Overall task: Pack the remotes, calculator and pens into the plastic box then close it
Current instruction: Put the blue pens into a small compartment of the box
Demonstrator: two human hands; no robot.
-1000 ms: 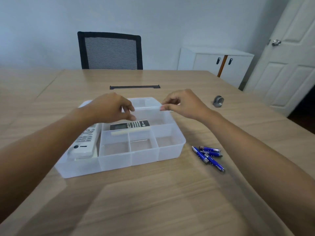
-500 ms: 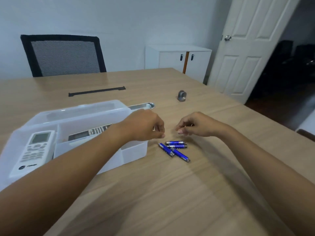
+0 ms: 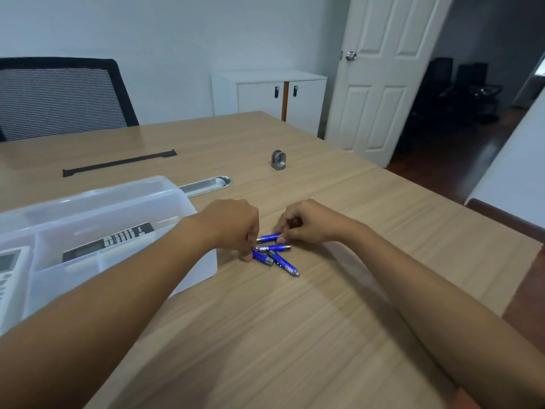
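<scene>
Several short blue pens lie in a loose pile on the wooden table, just right of the clear plastic box. My left hand comes down on the pile's left end, fingertips closed on a lower pen. My right hand pinches the right end of the topmost pen. The box stands open with its dividers showing. A white remote lies in its left compartment and a black keyed device in the long middle one. I cannot see a lid.
A slim metal tray lies behind the box, and a small metal ring stand sits farther back. A black strip is set in the table. A mesh chair, white cabinet and door stand beyond. The table's right edge is close.
Both hands left the box, moved right and dropped onto the blue pens, closing on them. The view swung to the right, so the box now sits at the left.
</scene>
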